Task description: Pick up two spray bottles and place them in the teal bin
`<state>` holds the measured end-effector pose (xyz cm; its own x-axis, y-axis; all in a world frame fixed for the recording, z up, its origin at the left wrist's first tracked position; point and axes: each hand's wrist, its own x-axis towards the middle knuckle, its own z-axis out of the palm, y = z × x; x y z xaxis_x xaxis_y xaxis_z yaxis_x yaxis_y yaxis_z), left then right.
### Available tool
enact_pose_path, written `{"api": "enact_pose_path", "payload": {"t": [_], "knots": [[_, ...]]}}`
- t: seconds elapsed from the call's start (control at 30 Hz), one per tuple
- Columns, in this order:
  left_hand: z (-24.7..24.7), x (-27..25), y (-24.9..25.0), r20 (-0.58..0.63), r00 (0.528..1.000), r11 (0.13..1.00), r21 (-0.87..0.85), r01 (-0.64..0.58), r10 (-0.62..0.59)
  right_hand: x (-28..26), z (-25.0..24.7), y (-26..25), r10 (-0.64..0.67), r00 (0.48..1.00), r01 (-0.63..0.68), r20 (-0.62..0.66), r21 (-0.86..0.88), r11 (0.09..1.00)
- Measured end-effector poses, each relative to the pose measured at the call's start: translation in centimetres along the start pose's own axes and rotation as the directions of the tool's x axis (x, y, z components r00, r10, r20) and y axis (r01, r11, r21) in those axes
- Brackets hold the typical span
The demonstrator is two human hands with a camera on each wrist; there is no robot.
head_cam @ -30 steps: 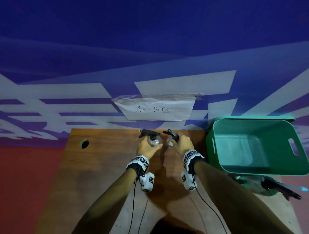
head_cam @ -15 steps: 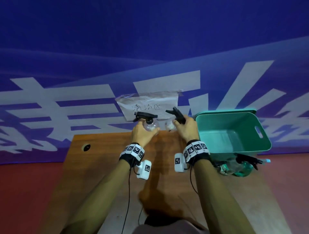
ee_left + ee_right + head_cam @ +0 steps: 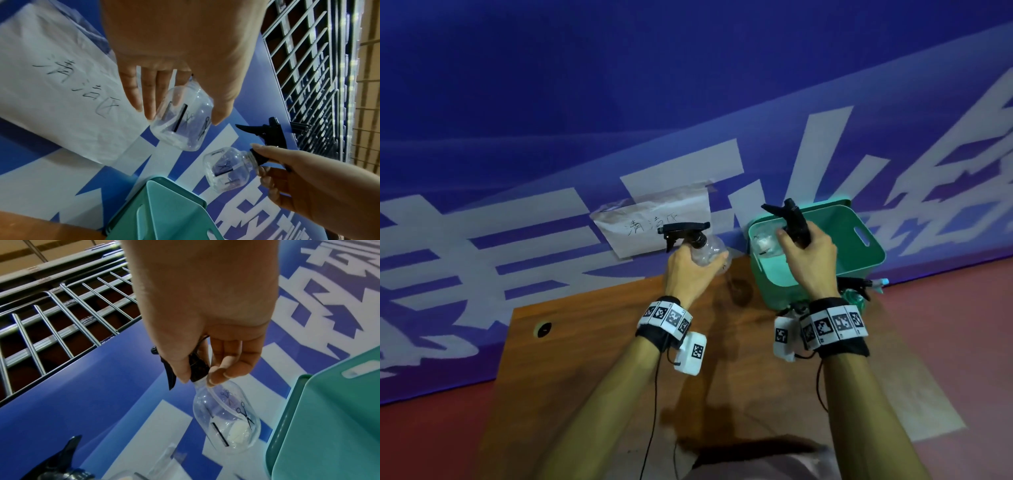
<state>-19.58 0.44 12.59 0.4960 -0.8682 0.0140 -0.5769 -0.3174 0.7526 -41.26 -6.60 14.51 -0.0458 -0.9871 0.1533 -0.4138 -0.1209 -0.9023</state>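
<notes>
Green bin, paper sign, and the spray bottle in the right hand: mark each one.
green bin (image 3: 866, 255), head view, right wall below the handle slot
paper sign (image 3: 619, 236), head view, left part of the sheet
spray bottle (image 3: 226, 420), right wrist view, clear body

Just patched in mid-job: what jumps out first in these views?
Two clear spray bottles with black trigger heads, both lifted: the left hand grips the left bottle by its body above the wooden table; the right hand holds the right bottle by its neck over the green bin.
</notes>
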Motion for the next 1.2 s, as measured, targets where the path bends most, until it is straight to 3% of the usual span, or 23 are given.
{"api": "enact_pose_path", "payload": {"t": [0.27,0.5,0.67,0.77,0.93,1.2], "knots": [[4.2,-0.5,5.0,-0.014,0.997,0.997,0.002,-0.073,0.073,3.4,-7.1,1.8,-0.05,0.998,0.049,-0.041,-0.043,0.998],[10.6,-0.7,10.6,-0.076,0.996,0.999,0.016,-0.049,0.05,10.1,-12.0,5.0,-0.139,0.987,0.139,0.075,0.007,0.99],[15.2,-1.1,13.8,-0.083,0.996,0.999,0.023,0.04,-0.038,13.9,-15.7,7.7,-0.167,0.97,0.165,0.178,0.024,0.986],[17.3,-1.5,14.9,-0.079,0.989,0.986,-0.119,0.118,-0.128,15.5,-17.0,10.4,-0.137,0.962,0.135,0.237,0.022,0.991],[20.3,-0.7,13.7,-0.015,0.973,0.893,-0.402,0.204,-0.229,17.4,-17.2,13.7,-0.052,0.951,0.058,0.305,-0.01,0.998],[21.9,2.8,13.5,0.098,0.937,0.817,-0.466,0.34,-0.334,20.1,-15.7,16.1,-0.001,0.933,0.025,0.361,-0.064,0.998]]}}
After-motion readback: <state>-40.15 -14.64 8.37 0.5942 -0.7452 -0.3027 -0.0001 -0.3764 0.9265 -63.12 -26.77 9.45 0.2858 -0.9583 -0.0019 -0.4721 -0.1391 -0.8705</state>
